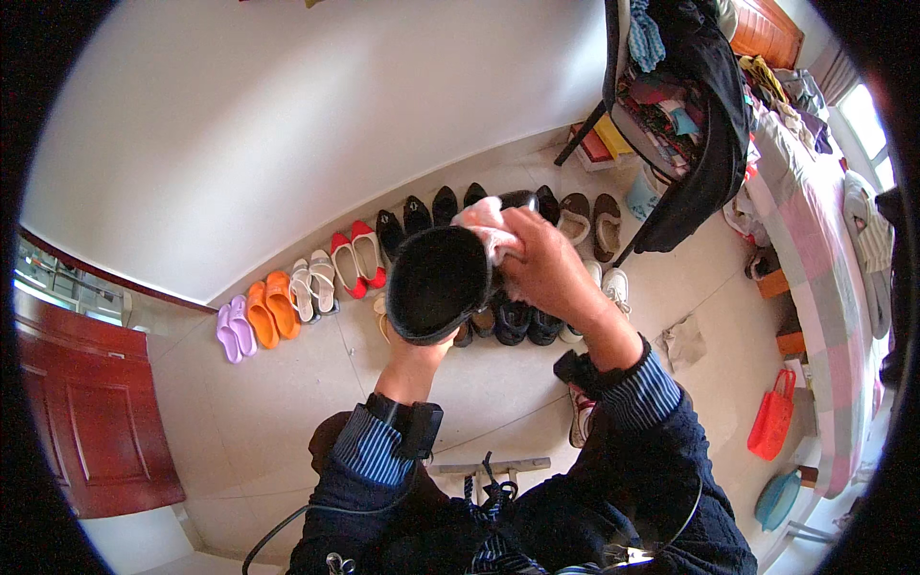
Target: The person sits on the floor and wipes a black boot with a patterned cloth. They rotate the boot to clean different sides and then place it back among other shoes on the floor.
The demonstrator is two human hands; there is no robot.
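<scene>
The left hand (425, 356) grips the black boot (436, 287) from below, fingers mostly hidden; the boot, between both hands, looks light, soft-shafted, probably best held at a stiffer heel. Against it, a pale pink cloth (489, 226) is bunched in the half-closed right hand (554, 266).

White wall (316, 125), tiled floor (249, 431), red-brown door (101, 422), checked bed (815, 249), bright window (865, 125)

We hold up a black boot (438, 286), its broad, dark opening tipped toward us. At the boot's upper right edge we have a pale pink cloth (486, 222) (crumpled, partly covered by our fingers).
</scene>
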